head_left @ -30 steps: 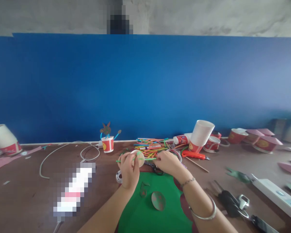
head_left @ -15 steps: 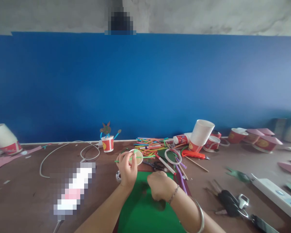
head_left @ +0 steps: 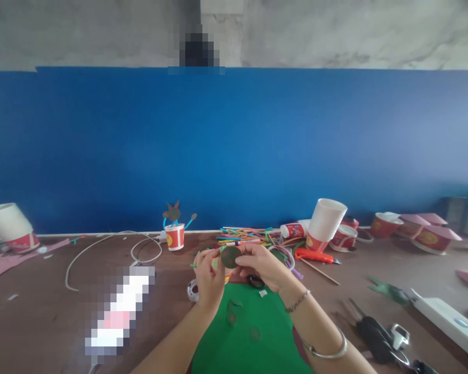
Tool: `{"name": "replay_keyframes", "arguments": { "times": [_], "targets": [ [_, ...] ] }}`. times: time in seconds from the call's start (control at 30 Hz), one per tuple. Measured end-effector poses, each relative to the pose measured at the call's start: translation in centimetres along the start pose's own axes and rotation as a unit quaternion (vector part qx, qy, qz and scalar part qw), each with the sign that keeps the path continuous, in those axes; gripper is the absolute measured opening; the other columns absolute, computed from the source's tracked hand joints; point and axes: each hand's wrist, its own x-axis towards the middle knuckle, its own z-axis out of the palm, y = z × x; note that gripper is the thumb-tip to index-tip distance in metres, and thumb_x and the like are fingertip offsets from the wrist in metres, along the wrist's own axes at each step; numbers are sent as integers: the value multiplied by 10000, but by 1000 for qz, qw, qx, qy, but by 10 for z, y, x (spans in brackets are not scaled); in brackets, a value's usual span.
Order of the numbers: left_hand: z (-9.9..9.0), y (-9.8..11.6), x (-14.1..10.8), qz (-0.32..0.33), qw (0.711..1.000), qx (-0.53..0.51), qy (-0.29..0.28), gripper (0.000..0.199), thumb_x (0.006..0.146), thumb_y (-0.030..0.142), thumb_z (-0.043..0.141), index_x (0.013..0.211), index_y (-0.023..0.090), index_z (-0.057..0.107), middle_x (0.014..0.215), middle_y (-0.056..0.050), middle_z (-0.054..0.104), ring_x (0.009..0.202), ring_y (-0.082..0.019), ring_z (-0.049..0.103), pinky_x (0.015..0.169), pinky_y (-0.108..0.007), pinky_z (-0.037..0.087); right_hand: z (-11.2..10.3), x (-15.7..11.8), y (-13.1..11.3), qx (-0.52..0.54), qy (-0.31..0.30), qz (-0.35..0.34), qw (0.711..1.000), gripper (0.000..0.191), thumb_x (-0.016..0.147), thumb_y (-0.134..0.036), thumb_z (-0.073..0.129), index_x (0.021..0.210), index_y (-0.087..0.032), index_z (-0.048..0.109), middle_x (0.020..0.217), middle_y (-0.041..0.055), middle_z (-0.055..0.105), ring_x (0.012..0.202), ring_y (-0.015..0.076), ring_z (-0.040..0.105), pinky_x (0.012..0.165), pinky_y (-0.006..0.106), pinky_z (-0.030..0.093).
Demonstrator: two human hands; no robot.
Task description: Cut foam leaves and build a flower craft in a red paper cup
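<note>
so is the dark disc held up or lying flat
Held up: the right hand pinches the dark disc at its edge.

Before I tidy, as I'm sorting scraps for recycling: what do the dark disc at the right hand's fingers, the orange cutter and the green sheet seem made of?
Dark disc: probably matte card, judging by its flat, dull face.
Orange cutter: likely smooth plastic, evenly coloured; its grey tip looks like metal.
Green sheet: dull and flat, perhaps paper or felt; I can't tell which.
</note>
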Motion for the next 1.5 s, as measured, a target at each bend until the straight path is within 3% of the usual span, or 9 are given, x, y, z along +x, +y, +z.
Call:
{"name": "replay_keyframes", "arguments": {
  "times": [0.1, 0.27, 0.4, 0.57, 0.83, 0.97, 1.5],
  "targets": [
    [2, 2, -1, -22, 1000, -11, -18, 149, 813, 277, 502, 858, 190, 615, 870, -66, 612, 876, -218, 541, 739, -348, 443, 3, 5, 6, 38, 49, -12, 998, 127, 633, -247, 605, 698, -144, 571, 595, -5, 597, 518, 84, 538, 455, 173, 390],
    [4, 3, -1, -36, 999, -17, -25, 137, 793, 280, 531, 834, 199, 634, 856, -58, 622, 865, -214, 557, 764, -356, 446, 2, 10, 14, 7, 84, -27, 996, 119, 648, -242, 593, 702, -137, 579, 572, -21, 571, 503, 81, 508, 460, 182, 371],
    [4, 3, 0, -44, 998, -22, -31, 136, 778, 282, 547, 833, 204, 643, 836, -51, 637, 860, -213, 566, 781, -364, 446, -4, 14, 16, -97, 138, -101, 980, 171, 696, -272, 565, 774, -127, 612, 620, -7, 591, 530, 102, 509, 511, 219, 398],
    [4, 2, 1, -72, 995, -38, -51, 166, 772, 274, 538, 873, 188, 640, 851, -64, 627, 831, -211, 573, 688, -324, 460, -9, 12, 13, -262, 187, -191, 927, 160, 741, -253, 529, 790, -147, 639, 682, 20, 637, 626, 148, 552, 602, 253, 420],
    [4, 2, 2, -74, 993, -57, -74, 149, 784, 279, 514, 839, 186, 618, 825, -47, 609, 785, -190, 565, 653, -295, 444, -1, 9, 10, -346, 158, -291, 878, 191, 763, -126, 487, 788, -173, 670, 802, 52, 661, 754, 166, 589, 689, 264, 441],
    [3, 4, 3, -74, 993, -46, -78, 144, 785, 286, 512, 809, 189, 616, 795, -38, 601, 759, -184, 557, 625, -284, 431, -2, 10, 11, -345, 156, -302, 875, 234, 762, -99, 486, 868, -180, 678, 853, 56, 668, 811, 171, 598, 741, 279, 452],
    [1, 5, 3, -59, 993, -47, -90, 172, 791, 295, 506, 848, 186, 627, 821, -50, 617, 800, -202, 564, 664, -306, 445, -3, 12, 14, -343, 174, -296, 874, 228, 751, -118, 492, 872, -182, 674, 854, 61, 672, 803, 176, 602, 749, 301, 466]
  ]
}}
